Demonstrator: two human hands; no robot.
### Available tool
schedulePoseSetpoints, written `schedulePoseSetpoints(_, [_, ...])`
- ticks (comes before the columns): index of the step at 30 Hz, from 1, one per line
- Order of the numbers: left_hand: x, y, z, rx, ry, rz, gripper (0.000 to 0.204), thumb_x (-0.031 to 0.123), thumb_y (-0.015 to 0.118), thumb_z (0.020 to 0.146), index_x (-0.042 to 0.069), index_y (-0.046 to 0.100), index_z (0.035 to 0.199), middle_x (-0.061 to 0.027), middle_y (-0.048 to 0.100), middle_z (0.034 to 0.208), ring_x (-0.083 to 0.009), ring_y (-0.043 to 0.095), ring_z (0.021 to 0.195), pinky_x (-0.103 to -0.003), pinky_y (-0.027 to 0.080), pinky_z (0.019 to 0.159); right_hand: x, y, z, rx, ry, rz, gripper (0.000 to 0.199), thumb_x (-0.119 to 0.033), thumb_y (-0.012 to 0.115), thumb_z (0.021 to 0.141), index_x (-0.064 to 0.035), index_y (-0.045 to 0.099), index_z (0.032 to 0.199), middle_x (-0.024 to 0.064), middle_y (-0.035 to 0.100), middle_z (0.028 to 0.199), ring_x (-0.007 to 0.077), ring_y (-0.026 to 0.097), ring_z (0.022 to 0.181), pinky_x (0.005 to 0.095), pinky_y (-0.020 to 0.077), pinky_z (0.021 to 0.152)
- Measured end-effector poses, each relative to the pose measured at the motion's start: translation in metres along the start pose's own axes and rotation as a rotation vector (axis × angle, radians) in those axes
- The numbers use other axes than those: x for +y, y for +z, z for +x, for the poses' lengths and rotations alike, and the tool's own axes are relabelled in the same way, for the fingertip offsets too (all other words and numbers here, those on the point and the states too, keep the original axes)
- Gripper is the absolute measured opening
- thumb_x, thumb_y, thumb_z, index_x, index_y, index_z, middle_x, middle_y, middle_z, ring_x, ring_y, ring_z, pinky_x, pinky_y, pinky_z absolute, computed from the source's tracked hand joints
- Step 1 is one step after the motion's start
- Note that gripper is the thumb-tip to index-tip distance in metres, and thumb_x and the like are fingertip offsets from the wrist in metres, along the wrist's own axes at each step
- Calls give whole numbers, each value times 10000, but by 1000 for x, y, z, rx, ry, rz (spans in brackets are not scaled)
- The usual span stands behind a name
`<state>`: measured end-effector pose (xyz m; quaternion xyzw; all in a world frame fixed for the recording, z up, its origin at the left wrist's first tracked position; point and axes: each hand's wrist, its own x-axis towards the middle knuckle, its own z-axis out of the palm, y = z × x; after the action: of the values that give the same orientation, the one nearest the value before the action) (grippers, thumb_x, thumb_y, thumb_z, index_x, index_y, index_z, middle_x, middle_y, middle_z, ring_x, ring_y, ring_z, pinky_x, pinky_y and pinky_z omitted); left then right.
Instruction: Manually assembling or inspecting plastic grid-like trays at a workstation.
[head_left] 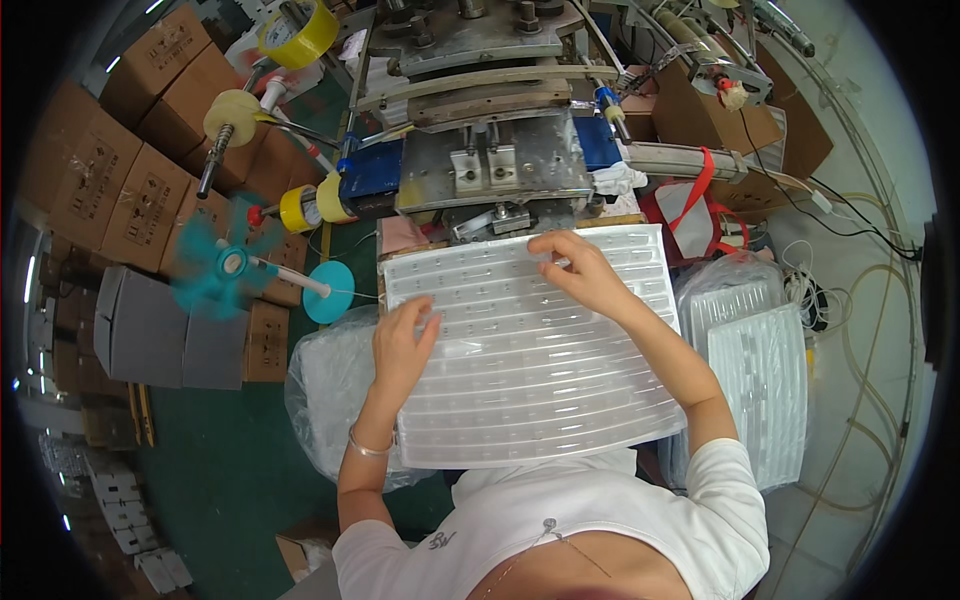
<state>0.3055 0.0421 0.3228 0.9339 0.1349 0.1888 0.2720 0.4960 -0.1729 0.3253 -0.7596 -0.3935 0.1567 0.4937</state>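
A wide translucent plastic tray sheet (pixel 540 390), moulded in long rows of shallow pockets, lies in front of me below the machine. Over its left side hovers my left hand (pixel 400 345), fingers bent and thumb apart, with nothing visible in it. My right hand (pixel 578 270) is above the sheet's far part, close to the metal clamp block. Its fingers are curled, with a gap between thumb and forefinger and nothing visible there. Whether either hand touches the sheet is hard to tell. Small marks show in some pockets, too fine to make out.
A metal press-like machine (pixel 490 170) stands just beyond the sheet. More bagged trays (pixel 755 390) are at the right; a plastic-wrapped stack (pixel 340 390) sits at the left. A turquoise fan (pixel 232 262), yellow tape rolls (pixel 298 208) and cardboard boxes (pixel 145 205) occupy the left side.
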Motion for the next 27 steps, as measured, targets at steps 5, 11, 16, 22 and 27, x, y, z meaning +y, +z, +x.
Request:
schedulePoseSetpoints(5, [39, 18, 78, 344, 250, 25, 328, 155, 655, 790, 81, 602, 1104, -75, 631, 969, -236, 575, 875, -331, 430, 765, -25, -22, 17, 237, -170, 4, 271, -66, 610, 825, -57, 599, 1096, 66, 598, 1065, 149, 580, 883, 238, 503, 701])
schedulePoseSetpoints(11, [58, 46, 190, 587, 347, 372, 350, 343, 638, 799, 135, 623, 1080, -79, 590, 1002, -250, 498, 979, -422, 362, 797, -30, -35, 48, 438, -238, -124, 255, -55, 619, 830, 4, 595, 1078, 92, 635, 1025, 149, 623, 809, 254, 512, 714])
schedulePoseSetpoints(16, [71, 40, 189, 418, 365, 362, 322, 311, 649, 793, 137, 617, 1062, -62, 584, 920, -241, 505, 903, -408, 369, 759, -41, -32, 87, 643, -501, -407, 227, -102, 661, 784, -58, 616, 1002, 97, 640, 933, 267, 636, 777, 325, 519, 648])
schedulePoseSetpoints(22, [77, 5, 104, 311, 117, -300, 265, 103, 675, 768, 73, 625, 1027, -54, 569, 843, -199, 531, 708, -311, 428, 657, -26, -28, 133, 598, -403, -699, 156, -160, 616, 813, -78, 631, 944, 106, 637, 850, 308, 613, 778, 393, 492, 655])
schedulePoseSetpoints(27, [61, -10, 68, 312, 113, -323, 259, 90, 683, 773, 52, 627, 1023, -58, 576, 830, -158, 530, 678, -265, 429, 613, -12, -33, 133, 615, -391, -539, 287, -180, 649, 773, -73, 594, 1033, 155, 591, 951, 343, 582, 894, 404, 477, 770])
